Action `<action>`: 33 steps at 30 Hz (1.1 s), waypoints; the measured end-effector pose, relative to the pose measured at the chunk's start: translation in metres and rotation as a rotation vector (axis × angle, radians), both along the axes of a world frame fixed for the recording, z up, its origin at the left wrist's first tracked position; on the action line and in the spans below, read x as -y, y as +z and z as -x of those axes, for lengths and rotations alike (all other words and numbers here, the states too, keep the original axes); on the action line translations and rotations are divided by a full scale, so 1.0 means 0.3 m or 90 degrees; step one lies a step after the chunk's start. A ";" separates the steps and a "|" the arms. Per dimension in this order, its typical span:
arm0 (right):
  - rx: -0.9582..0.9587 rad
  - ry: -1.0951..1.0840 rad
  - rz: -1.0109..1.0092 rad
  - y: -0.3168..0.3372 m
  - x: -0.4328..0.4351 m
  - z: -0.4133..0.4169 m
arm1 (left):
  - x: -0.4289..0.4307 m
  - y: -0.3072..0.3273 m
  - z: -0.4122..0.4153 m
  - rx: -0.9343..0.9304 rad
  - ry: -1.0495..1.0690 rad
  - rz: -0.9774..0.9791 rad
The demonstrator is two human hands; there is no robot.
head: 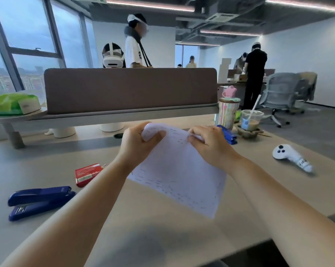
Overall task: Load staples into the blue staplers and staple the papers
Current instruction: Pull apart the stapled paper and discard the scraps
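Note:
I hold printed white papers (180,174) above the middle of the desk. My left hand (137,143) pinches their far left corner, which curls over my fingers. My right hand (210,143) pinches the far edge a little to the right. One blue stapler (39,202) lies on the desk at the near left, its top arm slightly raised. A second blue stapler (229,134) lies beyond my right hand, partly hidden by it. A red staple box (87,174) sits beside my left forearm.
A white controller (291,157) lies at the right. A striped cup (228,112) and an iced drink with a straw (251,120) stand at the far right. A brown divider (130,89) closes off the desk's back. People stand behind it.

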State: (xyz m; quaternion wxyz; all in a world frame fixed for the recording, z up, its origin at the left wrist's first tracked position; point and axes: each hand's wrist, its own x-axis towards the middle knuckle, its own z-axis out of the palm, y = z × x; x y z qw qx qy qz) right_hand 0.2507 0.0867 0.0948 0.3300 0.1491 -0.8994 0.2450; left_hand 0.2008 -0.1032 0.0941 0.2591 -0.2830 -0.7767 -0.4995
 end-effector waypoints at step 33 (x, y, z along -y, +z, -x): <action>-0.008 -0.632 0.584 -0.318 -0.955 -0.775 | -1.283 -0.236 -0.391 0.361 -0.497 0.254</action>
